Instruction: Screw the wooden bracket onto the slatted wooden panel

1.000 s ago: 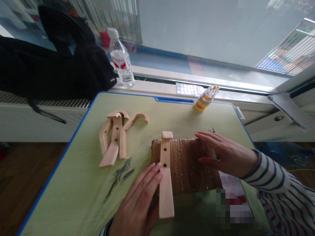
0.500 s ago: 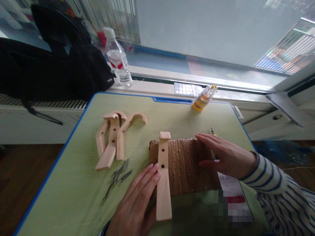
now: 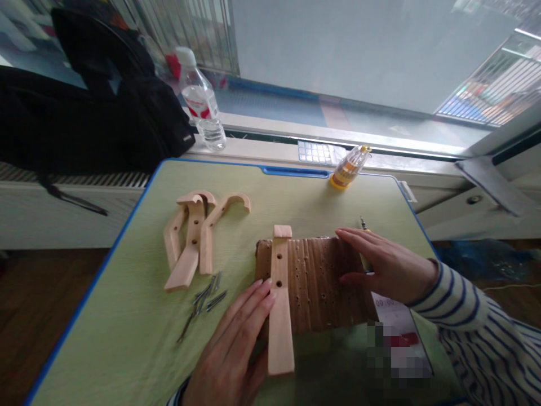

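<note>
A brown corrugated cardboard block (image 3: 321, 282) with several holes lies on the green table (image 3: 127, 338). A pale wooden hook piece (image 3: 280, 304) with two holes lies across the block's left end. My left hand (image 3: 232, 349) rests flat beside the hook piece, fingertips touching its left edge. My right hand (image 3: 384, 265) lies flat with fingers stretched out on the block's right end. Three more wooden hooks (image 3: 194, 237) lie to the left. Several dark screws (image 3: 205, 301) are scattered in front of them.
A yellow screwdriver set (image 3: 349, 167) lies at the table's far edge. A water bottle (image 3: 200, 101) and a black bag (image 3: 84, 101) sit on the windowsill. A printed card (image 3: 397, 332) lies at the table's right front. A thin tool (image 3: 362, 223) pokes out behind my right hand.
The view has shifted slightly. Both hands, the block and the hook piece keep the same arrangement.
</note>
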Demonstrator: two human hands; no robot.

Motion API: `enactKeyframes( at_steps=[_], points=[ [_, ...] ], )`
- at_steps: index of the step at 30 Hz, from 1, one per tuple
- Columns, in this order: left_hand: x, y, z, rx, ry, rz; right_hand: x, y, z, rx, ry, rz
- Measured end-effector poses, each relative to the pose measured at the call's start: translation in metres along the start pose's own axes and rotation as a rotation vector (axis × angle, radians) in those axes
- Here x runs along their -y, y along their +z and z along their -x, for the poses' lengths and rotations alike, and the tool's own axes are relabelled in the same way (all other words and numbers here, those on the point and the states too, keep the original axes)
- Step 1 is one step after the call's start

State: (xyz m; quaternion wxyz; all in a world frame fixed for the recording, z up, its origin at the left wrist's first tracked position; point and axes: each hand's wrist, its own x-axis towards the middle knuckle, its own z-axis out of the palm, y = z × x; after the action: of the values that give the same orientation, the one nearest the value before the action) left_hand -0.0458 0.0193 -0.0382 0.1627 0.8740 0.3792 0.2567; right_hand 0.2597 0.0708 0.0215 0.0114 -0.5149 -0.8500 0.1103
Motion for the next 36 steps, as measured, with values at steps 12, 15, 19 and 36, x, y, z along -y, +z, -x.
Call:
enactKeyframes(
  at_steps=[12, 15, 19, 36],
  points=[
    [-0.001, 0.001, 0.002, -0.011, -0.01, 0.009, 0.009, -0.008, 0.013, 0.0, -0.045, 0.035],
    [-0.001, 0.003, 0.001, -0.012, -0.01, 0.009, 0.012, -0.007, 0.018, 0.026, -0.035, 0.062],
    [-0.002, 0.002, 0.001, -0.023, -0.013, 0.005, 0.013, -0.006, 0.022, 0.074, -0.001, 0.074],
    [-0.006, 0.002, -0.003, -0.084, -0.039, 0.01, 0.006, 0.004, 0.027, 0.051, 0.023, 0.0]
  ],
)
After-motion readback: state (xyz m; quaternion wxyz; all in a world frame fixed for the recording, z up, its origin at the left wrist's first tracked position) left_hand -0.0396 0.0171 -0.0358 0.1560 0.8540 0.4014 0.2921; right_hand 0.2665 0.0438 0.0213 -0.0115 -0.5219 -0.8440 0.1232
